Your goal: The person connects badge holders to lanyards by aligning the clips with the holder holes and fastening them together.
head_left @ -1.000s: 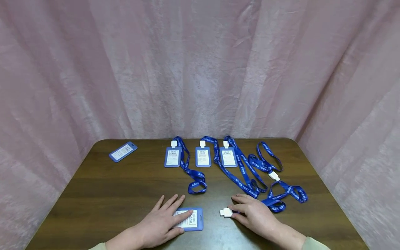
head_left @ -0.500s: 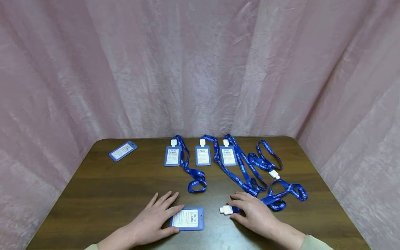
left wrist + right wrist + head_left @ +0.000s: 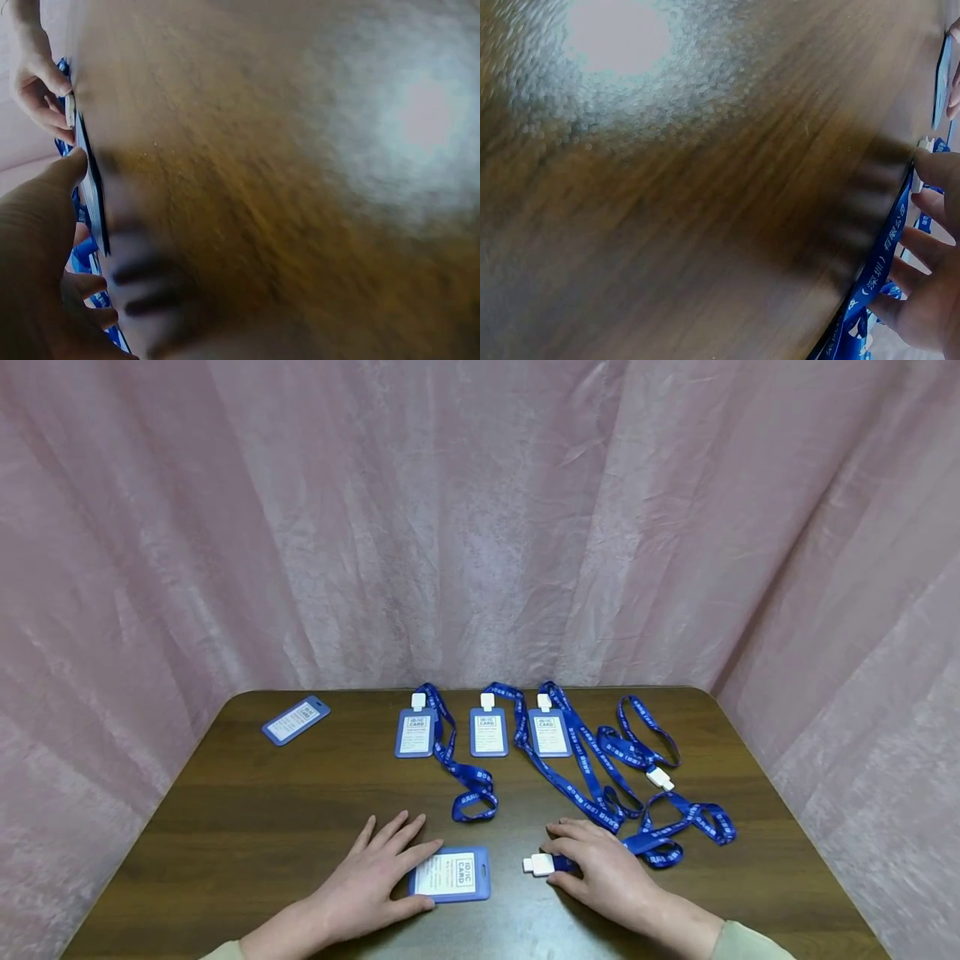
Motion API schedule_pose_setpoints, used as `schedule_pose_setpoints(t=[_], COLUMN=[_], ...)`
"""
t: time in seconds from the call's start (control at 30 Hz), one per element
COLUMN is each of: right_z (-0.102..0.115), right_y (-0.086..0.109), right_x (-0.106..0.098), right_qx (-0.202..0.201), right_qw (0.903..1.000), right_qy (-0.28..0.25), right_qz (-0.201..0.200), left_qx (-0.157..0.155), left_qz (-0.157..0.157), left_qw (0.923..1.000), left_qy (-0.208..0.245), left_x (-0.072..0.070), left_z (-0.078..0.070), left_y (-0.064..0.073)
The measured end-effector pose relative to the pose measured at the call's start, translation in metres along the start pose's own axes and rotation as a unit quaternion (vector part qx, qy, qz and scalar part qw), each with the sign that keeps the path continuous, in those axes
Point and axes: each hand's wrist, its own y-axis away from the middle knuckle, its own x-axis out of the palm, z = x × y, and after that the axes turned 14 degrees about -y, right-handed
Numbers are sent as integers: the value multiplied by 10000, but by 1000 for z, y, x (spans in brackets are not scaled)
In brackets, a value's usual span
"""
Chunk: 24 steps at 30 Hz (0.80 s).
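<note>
While the left hand [image 3: 371, 881] lies spread, its thumb and forefinger lightly pinch the long edges of a card holder [image 3: 450, 875], apparently to steady it, slot toward the right fingers. Loosely curled, the right hand [image 3: 600, 870] pinches a white clip [image 3: 540, 865], its tip facing that slot across a gap, probably for alignment. Beyond the fingers on the desk [image 3: 225, 810] lie three clipped holders [image 3: 414, 735], one loose holder [image 3: 296, 721] farthest left, and one holderless clip [image 3: 660, 778] past the right fingers: five holders, five clips altogether. Overlapping straps [image 3: 652, 842] resist a sure count.

Badge [image 3: 444, 875] "ID/IC CARD", lanyard [image 3: 881, 259] "深圳" (Chinese)
</note>
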Motion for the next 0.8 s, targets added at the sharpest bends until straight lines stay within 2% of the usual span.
schedule_pose_setpoints(t=[0.1, 0.3, 0.43, 0.8], right_z=[0, -2, -1, 8], right_y=[0, -1, -2, -11], right_x=[0, 2, 4, 8], right_qx=[34, -16, -13, 74], right_qw=[10000, 9999, 9999, 10000], right_qy=[-62, -85, -62, -51], right_qz=[4, -88, -160, -8], left_qx=[-81, -250, -256, -295], left_qz=[-54, 102, 126, 183], left_qw=[10000, 9993, 9992, 9991], left_qy=[19, 260, 264, 263], left_x=[1, 0, -1, -2], left_z=[-1, -3, -5, -10], left_y=[-3, -7, -11, -16])
